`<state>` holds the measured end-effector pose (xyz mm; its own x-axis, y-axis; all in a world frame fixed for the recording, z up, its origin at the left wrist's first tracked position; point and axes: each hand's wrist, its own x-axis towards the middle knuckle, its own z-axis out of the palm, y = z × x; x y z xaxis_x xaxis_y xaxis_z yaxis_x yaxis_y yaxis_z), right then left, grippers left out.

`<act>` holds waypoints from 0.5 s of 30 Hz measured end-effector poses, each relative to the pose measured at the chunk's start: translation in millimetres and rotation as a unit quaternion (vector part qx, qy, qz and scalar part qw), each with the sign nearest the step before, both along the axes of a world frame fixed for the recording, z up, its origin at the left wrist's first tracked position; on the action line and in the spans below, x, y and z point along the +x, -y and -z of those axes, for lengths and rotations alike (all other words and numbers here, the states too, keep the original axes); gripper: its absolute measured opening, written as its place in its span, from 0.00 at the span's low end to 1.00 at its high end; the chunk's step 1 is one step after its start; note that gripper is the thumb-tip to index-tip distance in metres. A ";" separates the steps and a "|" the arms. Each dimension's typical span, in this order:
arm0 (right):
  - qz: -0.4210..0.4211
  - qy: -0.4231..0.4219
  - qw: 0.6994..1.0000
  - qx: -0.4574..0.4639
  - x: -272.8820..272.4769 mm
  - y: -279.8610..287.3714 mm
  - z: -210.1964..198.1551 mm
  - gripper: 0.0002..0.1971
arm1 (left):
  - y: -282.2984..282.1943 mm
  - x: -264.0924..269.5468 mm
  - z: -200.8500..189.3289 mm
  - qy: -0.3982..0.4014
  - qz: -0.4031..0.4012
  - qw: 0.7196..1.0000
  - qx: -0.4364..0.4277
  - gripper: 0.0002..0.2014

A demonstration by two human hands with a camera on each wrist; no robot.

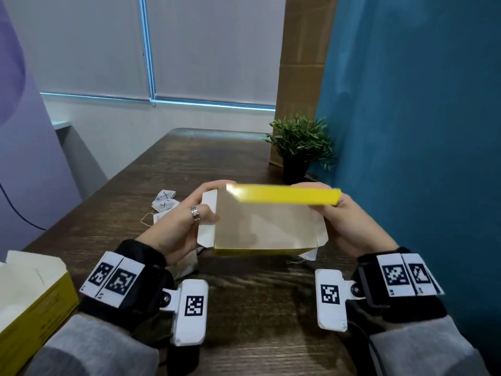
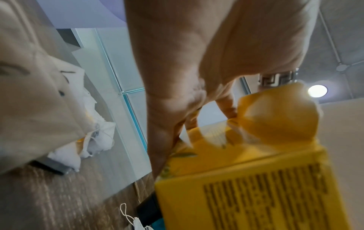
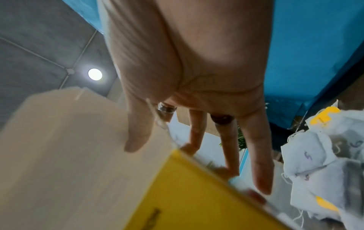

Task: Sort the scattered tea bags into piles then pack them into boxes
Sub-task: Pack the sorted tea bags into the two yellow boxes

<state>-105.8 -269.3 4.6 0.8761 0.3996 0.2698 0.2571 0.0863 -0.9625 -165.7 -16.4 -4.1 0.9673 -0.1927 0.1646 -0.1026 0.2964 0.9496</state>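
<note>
Dark wood-grain table [image 1: 244, 164] stretches toward a blue partition [image 1: 420, 131] and a potted plant [image 1: 299, 146]; above it both hands hold an open yellow tea box [image 1: 268, 226], left hand [image 1: 184, 221] gripping its left end flaps, right hand [image 1: 349, 221] clasping its right end; marked tea bags [image 1: 164, 203] lie piled behind the left hand; a second yellow box [image 1: 32, 294] sits at the near left edge.

A dark wood-grain table [image 1: 189, 169] is set against a teal wall [image 1: 420, 104], with a potted plant [image 1: 299, 145] in the far corner. White roller blinds [image 1: 211, 47] are drawn behind it, and a round ceiling light [image 3: 95, 74] is lit.
</note>
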 end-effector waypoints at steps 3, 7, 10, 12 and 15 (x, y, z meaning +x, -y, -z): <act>0.041 0.003 0.999 -0.005 -0.4 1.4 -2.2 0.12 | 1.4 -3.8 0.5 -0.021 0.012 1.000 -0.010 0.31; 0.038 -0.009 0.997 -0.063 3.2 12.5 -1.3 0.16 | 7.6 -9.0 -1.2 -0.046 0.026 0.999 0.001 0.30; 0.027 -0.053 0.993 -0.103 7.7 18.4 3.8 0.15 | 19.7 -9.3 1.1 -0.058 0.016 0.996 0.061 0.31; 0.052 -0.060 0.983 -0.164 11.5 18.9 8.8 0.15 | 29.0 -7.7 4.7 -0.054 0.002 0.987 0.151 0.32; 0.084 -0.026 0.964 -0.251 15.6 19.3 15.7 0.16 | 36.5 -6.1 9.3 -0.061 0.024 0.972 0.228 0.33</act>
